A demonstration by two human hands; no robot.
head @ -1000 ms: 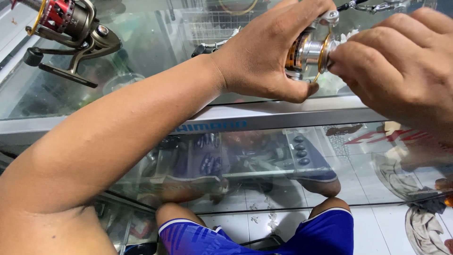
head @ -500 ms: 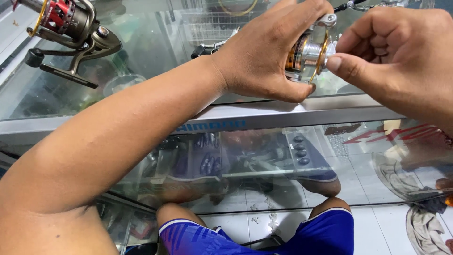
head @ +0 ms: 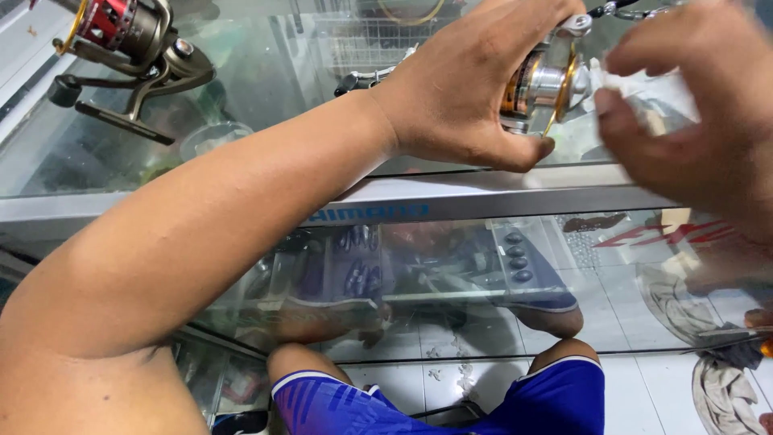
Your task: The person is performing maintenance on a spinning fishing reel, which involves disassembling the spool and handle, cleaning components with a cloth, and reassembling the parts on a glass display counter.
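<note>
Gripping a silver-and-gold fishing reel (head: 541, 84) above a glass display counter (head: 266, 121), a person's left hand (head: 467, 89) wraps the reel body from its 9 o'clock side, fingers curled over the top and thumb pressed along the underside. The reel's spool axis runs roughly from 9 to 3 o'clock, its open end facing the right hand (head: 692, 121). That hand, blurred in motion, sits just beside the reel at 3 o'clock, its fingers bunched and pinching a scrap of white cloth or tissue (head: 644, 80) that meets the spool's rim; whether the cloth is pressed firmly on the metal cannot be told. The left hand is the nearer one, in full contact. A second reel (head: 129, 40), red and grey with a long crank handle, rests on the glass well apart at 10 o'clock. Below the counter, blue shorts (head: 435, 403) and white floor tiles (head: 636, 387) show.
</note>
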